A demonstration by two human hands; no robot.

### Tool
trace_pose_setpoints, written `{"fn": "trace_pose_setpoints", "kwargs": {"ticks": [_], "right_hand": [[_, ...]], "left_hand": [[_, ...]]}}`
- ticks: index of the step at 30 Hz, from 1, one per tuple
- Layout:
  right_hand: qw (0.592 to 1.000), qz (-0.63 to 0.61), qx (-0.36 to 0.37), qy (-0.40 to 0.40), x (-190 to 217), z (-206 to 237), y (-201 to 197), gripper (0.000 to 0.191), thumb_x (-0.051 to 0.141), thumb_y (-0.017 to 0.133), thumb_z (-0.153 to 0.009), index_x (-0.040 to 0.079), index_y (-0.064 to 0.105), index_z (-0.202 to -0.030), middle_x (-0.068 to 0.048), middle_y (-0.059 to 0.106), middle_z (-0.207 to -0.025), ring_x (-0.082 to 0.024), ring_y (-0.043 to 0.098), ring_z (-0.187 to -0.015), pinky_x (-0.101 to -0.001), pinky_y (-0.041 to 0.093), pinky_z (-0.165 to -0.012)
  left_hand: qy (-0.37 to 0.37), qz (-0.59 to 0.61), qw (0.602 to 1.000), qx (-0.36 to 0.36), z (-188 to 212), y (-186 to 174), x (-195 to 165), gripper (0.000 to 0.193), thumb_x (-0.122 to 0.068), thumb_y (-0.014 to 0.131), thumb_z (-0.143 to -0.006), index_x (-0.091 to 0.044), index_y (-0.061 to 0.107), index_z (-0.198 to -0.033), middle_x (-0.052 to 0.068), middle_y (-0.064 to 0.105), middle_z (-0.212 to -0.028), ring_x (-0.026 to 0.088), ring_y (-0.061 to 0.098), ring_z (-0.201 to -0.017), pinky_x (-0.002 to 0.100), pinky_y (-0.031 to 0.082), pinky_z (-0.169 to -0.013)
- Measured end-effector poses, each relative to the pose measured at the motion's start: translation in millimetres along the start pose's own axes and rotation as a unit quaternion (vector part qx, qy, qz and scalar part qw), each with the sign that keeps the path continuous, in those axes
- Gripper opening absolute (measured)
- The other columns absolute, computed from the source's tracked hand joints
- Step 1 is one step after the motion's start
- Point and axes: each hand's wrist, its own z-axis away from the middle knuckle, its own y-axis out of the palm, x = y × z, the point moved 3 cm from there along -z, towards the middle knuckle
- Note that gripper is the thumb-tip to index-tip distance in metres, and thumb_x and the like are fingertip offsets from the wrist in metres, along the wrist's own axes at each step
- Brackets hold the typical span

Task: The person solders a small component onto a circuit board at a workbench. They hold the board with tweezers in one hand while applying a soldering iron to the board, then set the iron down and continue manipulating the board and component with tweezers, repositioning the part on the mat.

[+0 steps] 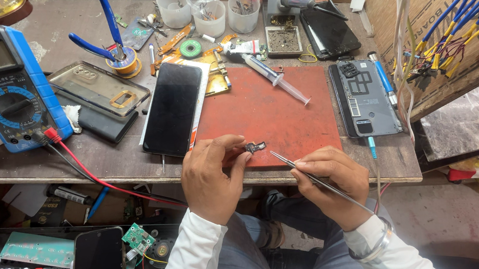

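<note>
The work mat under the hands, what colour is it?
The work mat is red-brown, shown in the head view.

A tiny dark electronic part point(254, 147), with a short stub jutting to one side, is pinched at its left end above the near edge of a red work mat. Thin metal tweezers point(309, 174) slant beside it, tips pointing up-left, just short of the part.
</note>
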Motion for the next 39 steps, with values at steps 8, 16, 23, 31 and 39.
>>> {"fn": "trace_pose_setpoints", "kwargs": {"ticks": [8, 16, 23, 31, 39], "right_hand": [[1.0, 0.005, 0.001, 0.001, 1.1, -0.3, 0.1, 0.022, -0.002, 0.082, -0.081, 0.003, 0.07, -0.099, -0.01, 0.074, -0.095, -0.019, 0.074, -0.086, -0.0283, 0.059, -0.074], [1.0, 0.004, 0.004, 0.008, 1.7, -0.7, 0.3, 0.022, -0.002, 0.082, -0.082, 0.004, 0.071, -0.1, -0.01, 0.074, -0.097, -0.019, 0.074, -0.088, -0.0285, 0.059, -0.074], [1.0, 0.009, 0.003, 0.002, 2.1, -0.8, 0.9, 0.023, -0.002, 0.083, -0.082, 0.005, 0.072, -0.101, -0.009, 0.074, -0.097, -0.019, 0.074, -0.089, -0.029, 0.059, -0.076], [1.0, 0.009, 0.004, 0.0, 1.3, -0.9, 1.4, 0.024, -0.001, 0.083, -0.082, 0.006, 0.072, -0.102, -0.009, 0.074, -0.097, -0.02, 0.074, -0.088, -0.0291, 0.059, -0.076], [1.0, 0.007, 0.004, -0.003, 0.8, -2.1, 1.6, 0.023, -0.001, 0.083, -0.082, 0.005, 0.072, -0.101, -0.009, 0.074, -0.097, -0.02, 0.074, -0.088, -0.0287, 0.059, -0.076]], "left_hand": [[0.003, -0.004, 1.0, -0.002, 0.5, -0.1, 0.1, 0.024, -0.016, 0.08, -0.086, -0.016, 0.068, -0.107, -0.007, 0.077, -0.088, 0.013, 0.069, -0.087, 0.035, 0.043, -0.082], [0.003, -0.009, 1.0, -0.003, 0.9, 0.1, 0.7, 0.025, -0.016, 0.08, -0.085, -0.016, 0.068, -0.107, -0.007, 0.077, -0.088, 0.013, 0.068, -0.088, 0.035, 0.043, -0.082], [0.006, -0.005, 1.0, -0.005, 0.5, 0.0, 0.6, 0.025, -0.016, 0.08, -0.085, -0.015, 0.068, -0.107, -0.007, 0.077, -0.089, 0.013, 0.068, -0.088, 0.035, 0.043, -0.082], [0.0, -0.011, 1.0, -0.005, 0.7, 0.0, 0.6, 0.024, -0.016, 0.08, -0.085, -0.015, 0.069, -0.105, -0.006, 0.076, -0.088, 0.016, 0.068, -0.087, 0.036, 0.044, -0.082], [-0.002, -0.017, 1.0, 0.0, 0.4, -0.1, 1.7, 0.022, -0.019, 0.081, -0.084, -0.014, 0.07, -0.102, -0.005, 0.074, -0.086, 0.017, 0.067, -0.086, 0.036, 0.045, -0.082]]}}
